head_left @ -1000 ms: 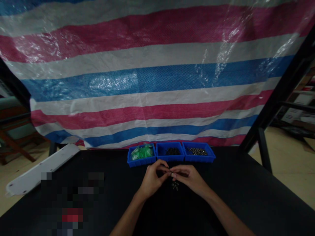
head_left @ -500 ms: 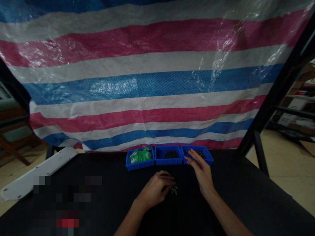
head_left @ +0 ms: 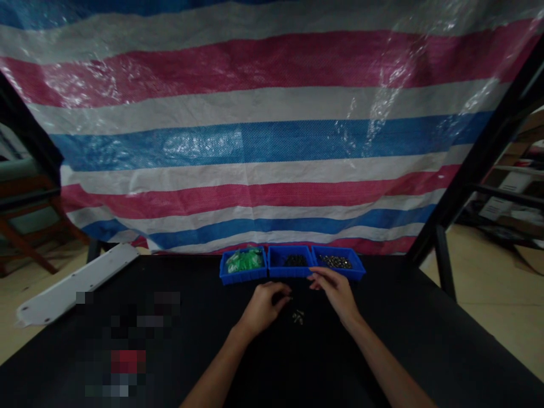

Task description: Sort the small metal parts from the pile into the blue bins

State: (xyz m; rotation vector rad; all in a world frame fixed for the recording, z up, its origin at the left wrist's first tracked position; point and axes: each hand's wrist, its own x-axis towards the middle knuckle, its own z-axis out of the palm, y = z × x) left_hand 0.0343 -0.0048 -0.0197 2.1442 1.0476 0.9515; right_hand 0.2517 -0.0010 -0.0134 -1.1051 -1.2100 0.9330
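Observation:
Over the black table, my left hand (head_left: 264, 305) is closed in a pinch, thumb and forefinger together. Whatever is between its fingertips is too small and dark to name. Just below those fingertips lies a small pile of shiny metal pieces (head_left: 298, 317), perhaps fasteners. My right hand (head_left: 335, 292) hovers in front of the right blue bin (head_left: 356, 275), fingers loosely spread and pointing left, with nothing visible in them. That bin holds many small shiny metal parts (head_left: 335, 261).
The middle blue bin (head_left: 289, 272) contains small dark parts (head_left: 296, 260). In the left blue bin (head_left: 242, 277) lie green plastic-wrapped items (head_left: 245, 260). A long white panel (head_left: 80, 283) lies along the left edge. Behind hangs a striped plastic sheet (head_left: 255, 141).
My left hand has lifted off the metal pile, up toward the bins, with its fingers pinched. My right hand has drawn back from over the right bin, toward the left. The view shifted slightly.

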